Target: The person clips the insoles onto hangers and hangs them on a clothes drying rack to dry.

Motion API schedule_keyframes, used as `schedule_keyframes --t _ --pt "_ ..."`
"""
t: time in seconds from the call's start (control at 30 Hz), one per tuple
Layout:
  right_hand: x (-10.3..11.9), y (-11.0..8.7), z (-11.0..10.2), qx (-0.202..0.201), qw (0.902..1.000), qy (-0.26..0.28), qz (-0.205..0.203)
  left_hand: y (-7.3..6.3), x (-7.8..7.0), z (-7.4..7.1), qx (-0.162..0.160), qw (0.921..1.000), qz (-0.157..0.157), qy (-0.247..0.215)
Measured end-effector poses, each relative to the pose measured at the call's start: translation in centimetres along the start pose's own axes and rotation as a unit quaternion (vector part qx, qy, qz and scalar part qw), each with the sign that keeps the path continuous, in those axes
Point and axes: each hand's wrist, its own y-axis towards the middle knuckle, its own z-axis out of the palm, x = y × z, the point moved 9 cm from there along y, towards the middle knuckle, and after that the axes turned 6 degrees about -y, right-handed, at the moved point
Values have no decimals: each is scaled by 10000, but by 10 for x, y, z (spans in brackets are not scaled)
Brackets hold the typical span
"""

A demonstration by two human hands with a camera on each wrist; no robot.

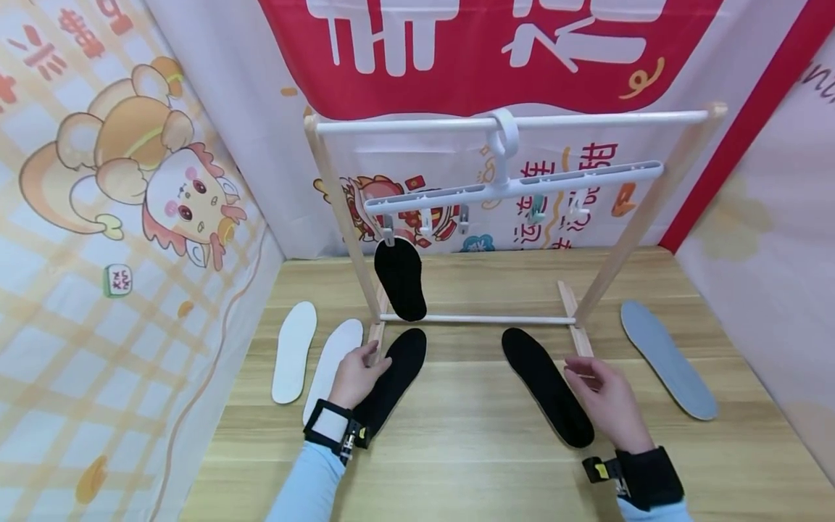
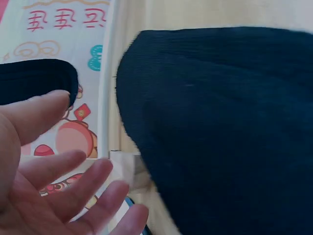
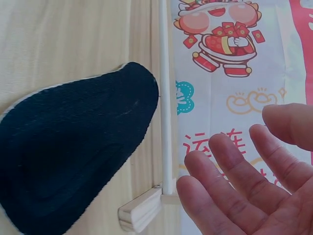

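My left hand (image 1: 354,377) is held over the left black insole (image 1: 403,362), its fingers loosely spread and nothing between them; in the left wrist view the insole (image 2: 220,122) lies beyond the fingertips. Beside the right black insole (image 1: 544,384), my right hand (image 1: 607,399) hovers with relaxed fingers and holds nothing. Another black insole (image 1: 400,279) hangs from a clip (image 1: 388,230) at the left end of the white hanger (image 1: 512,190). A white insole (image 1: 335,362) lies partly behind my left hand, and a second white insole (image 1: 295,353) lies farther left.
A rack with wooden sides and a white top rail (image 1: 417,127) stands at the back of the wooden table (image 1: 470,464); the hanger hooks over that rail. A grey insole (image 1: 668,360) lies at the right. More clips hang along the hanger, including a green clip (image 1: 537,209).
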Motion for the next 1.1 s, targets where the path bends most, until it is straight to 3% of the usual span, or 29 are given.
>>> schedule_keyframes --t 0.1,0.23,0.5,0.8,0.9,1.1 --pt "-2 -6 2 -43 10000 18 21 -2 0 1 -167 9980 276 543" --pt "-3 -13 7 -23 9999 8 124 -3 1 6 -131 9945 209 1013" --pt "5 -21 23 -9 9999 133 -94 -9 7 16 -23 9923 -272 1209" --pt "10 -24 35 171 9995 251 -89 -17 2 25 67 9879 -267 1525" --pt "12 -23 37 195 9994 276 -103 -20 3 27 149 9892 -274 1429" --pt "15 -22 36 159 9990 389 -151 -26 0 29 300 9973 -233 622"
